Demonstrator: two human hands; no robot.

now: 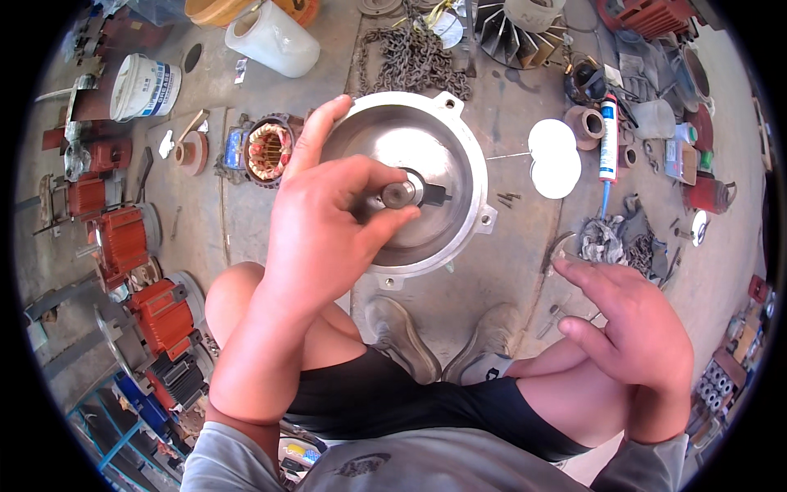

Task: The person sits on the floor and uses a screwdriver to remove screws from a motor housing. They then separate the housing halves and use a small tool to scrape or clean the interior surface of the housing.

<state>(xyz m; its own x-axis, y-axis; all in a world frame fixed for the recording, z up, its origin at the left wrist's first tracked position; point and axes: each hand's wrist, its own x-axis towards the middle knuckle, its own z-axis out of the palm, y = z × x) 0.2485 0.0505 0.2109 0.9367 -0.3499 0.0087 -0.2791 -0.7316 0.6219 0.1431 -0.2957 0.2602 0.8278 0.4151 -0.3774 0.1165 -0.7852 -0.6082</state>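
Note:
A round metal motor end cover (447,139) with lugs on its rim rests on the concrete floor in front of my knees. A short steel shaft (399,194) stands up from its centre. My left hand (324,225) reaches over the cover, with thumb and fingers closed around that shaft and the index finger lying along the cover's left rim. My right hand (635,328) hovers above my right knee with its fingers spread and nothing in it, close to a grey rag (601,239). My two shoes (443,340) sit just below the cover.
A motor stator with copper windings (269,150) lies left of the cover. A chain pile (414,57), a white bucket (146,86), a sealant tube (608,138) and white discs (554,160) surround it. Several red motors (123,238) line the left side.

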